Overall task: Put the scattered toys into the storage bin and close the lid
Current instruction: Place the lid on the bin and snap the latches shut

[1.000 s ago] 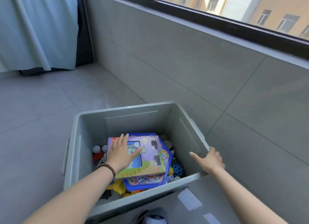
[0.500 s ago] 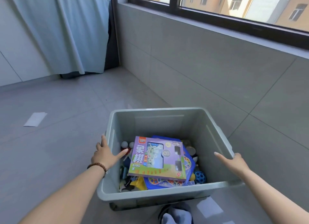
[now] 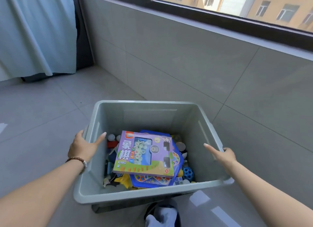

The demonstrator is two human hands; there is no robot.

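The grey plastic storage bin stands lidless on the glossy grey tiled floor, close to a tiled wall under a window. It is rectangular, smooth-walled, with a rolled rim. Inside lies a heap of toys: on top a flat purple cardboard xiangqi box, tilted, over a blue hexagonal game board; beside them a blue perforated ball, white balls and a yellow piece. The left hand, a beaded bracelet at its wrist, clasps the left rim, thumb inside, fingers wrapped outside. The right hand sits on the right rim, forefinger straight along the inner edge; its grip is only partly closed, the other fingers hidden behind the rim.
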